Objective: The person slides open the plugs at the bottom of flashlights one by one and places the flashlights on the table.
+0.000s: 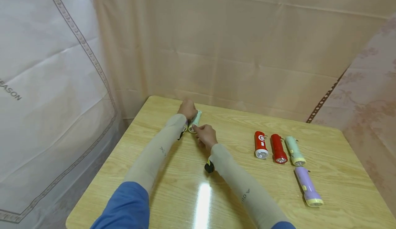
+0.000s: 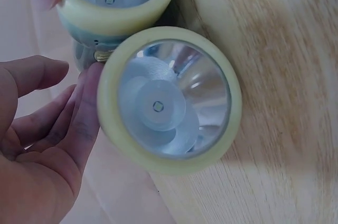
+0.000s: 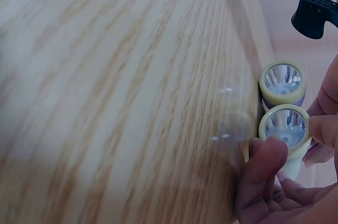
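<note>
A mint-green flashlight point(image 1: 195, 120) lies near the table's far edge. My right hand point(image 1: 206, 135) pinches its pale-yellow head between thumb and finger, as the right wrist view shows. Beside its other end is my left hand point(image 1: 187, 109). In the left wrist view the left thumb stands apart from the fairly straight fingers, whose tips reach between the two flashlights; contact there is partly hidden. A purple flashlight point(image 3: 301, 102) lies close alongside the mint-green one, its lens facing me and its body mostly hidden by the left hand and wrist.
On the table's right side are a red-and-white flashlight point(image 1: 260, 144), a red flashlight point(image 1: 278, 149), another mint-green flashlight point(image 1: 295, 151) and another purple flashlight point(image 1: 307, 186). Cloth curtains point(image 1: 216, 50) hang behind the wooden table point(image 1: 173, 194) and at both sides.
</note>
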### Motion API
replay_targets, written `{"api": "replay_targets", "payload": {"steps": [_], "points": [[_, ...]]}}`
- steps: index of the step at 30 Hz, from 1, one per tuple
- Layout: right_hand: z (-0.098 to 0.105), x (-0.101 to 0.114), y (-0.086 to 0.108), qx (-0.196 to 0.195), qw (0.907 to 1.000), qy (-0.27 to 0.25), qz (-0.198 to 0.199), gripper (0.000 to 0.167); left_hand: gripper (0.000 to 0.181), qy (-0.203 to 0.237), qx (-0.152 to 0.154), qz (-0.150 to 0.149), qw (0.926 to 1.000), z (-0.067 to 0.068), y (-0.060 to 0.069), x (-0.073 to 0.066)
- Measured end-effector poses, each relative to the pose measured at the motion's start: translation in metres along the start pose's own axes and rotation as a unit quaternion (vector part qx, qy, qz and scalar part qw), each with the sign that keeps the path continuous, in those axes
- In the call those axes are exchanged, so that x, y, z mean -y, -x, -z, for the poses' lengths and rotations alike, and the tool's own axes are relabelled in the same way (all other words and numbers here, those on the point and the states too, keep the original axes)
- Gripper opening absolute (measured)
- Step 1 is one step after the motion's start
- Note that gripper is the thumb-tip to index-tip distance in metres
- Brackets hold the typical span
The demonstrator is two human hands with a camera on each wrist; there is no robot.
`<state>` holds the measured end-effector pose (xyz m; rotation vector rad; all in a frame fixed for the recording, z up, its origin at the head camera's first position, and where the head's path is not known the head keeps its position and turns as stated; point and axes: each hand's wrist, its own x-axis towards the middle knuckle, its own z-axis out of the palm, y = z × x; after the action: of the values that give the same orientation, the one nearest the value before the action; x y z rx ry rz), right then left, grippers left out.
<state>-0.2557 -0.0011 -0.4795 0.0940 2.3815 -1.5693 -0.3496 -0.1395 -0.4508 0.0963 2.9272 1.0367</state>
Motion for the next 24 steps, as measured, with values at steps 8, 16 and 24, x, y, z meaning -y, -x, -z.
{"api": "replay_targets", "payload": {"steps": [8,16,24], "points": [[-0.0026,-0.0029,-0.0044,0.002,1.0000,-0.001,-0.008,0.045,0.051,0.025,0.021,0.007,0.9994,-0.0038,0.0009,-0.0032],[-0.0063,0.0002,-0.0068,-0.013,0.9995,0.019,-0.020,0.042,0.050,0.041,0.033,0.001,0.9986,-0.0079,0.0013,-0.0089],[-0.0044,0.0003,-0.0058,0.004,0.9998,0.011,-0.014,0.039,0.043,0.028,0.045,0.006,0.9986,-0.0090,-0.0039,-0.0064]]}}
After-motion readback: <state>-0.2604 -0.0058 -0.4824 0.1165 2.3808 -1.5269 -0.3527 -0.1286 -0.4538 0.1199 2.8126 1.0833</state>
